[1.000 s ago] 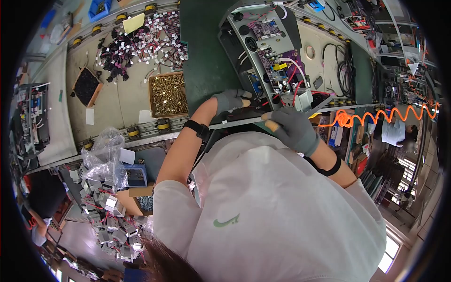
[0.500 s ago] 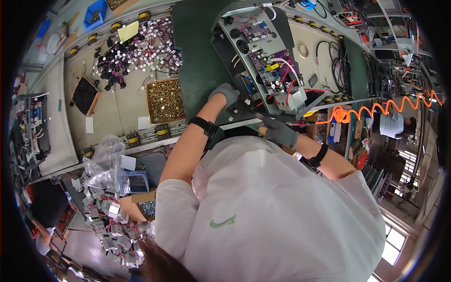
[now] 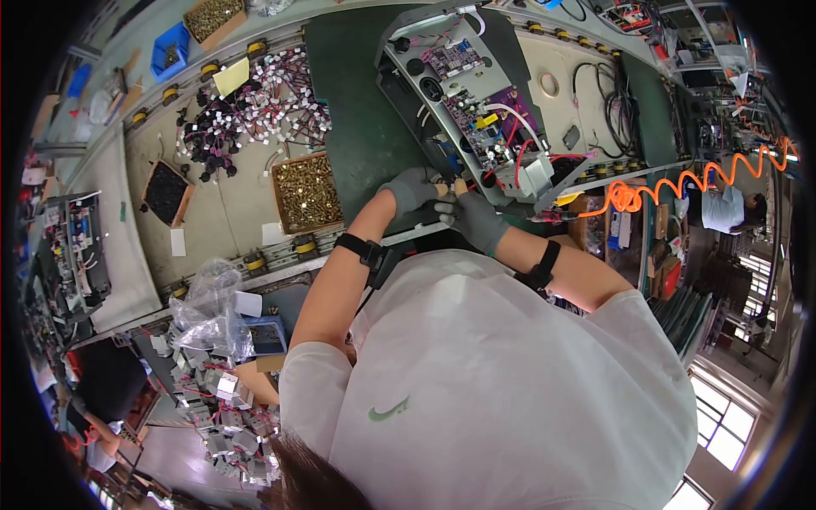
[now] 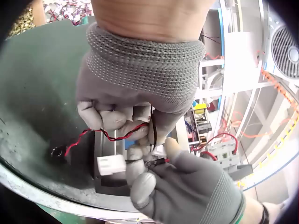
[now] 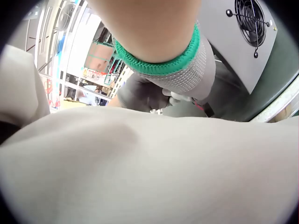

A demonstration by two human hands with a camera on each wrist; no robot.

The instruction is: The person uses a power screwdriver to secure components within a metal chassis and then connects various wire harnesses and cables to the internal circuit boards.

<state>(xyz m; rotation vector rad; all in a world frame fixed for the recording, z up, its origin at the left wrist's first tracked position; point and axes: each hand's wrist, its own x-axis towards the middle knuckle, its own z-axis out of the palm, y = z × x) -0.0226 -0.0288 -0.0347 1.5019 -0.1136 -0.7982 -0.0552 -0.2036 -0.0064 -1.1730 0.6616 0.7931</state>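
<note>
Both hands wear grey gloves and meet at the bench's near edge in the head view. My left hand (image 3: 414,189) pinches a twisted red-and-black wire (image 4: 114,138) with curled fingers, seen from above in the left wrist view. My right hand (image 3: 476,223) comes in from the right, its thumb and fingers pinching the wire's end beside a small white connector (image 4: 159,151). A larger white plug (image 4: 112,164) hangs just left of the right fingertips. Behind the hands stands an open metal housing (image 3: 478,82) with circuit boards (image 3: 520,106). Sleeve and wrist hide most of the right wrist view.
Left on the bench lie a box of brass fittings (image 3: 308,194), a pile of white-plugged wires (image 3: 285,89) and a tray of black parts (image 3: 167,194). An orange coiled cord (image 3: 671,197) runs off right. Clear plastic bags (image 3: 212,306) are below the bench edge.
My right hand has moved left, away from the end of the orange cord, and now meets the left hand. The left hand has stayed near the housing's lower corner.
</note>
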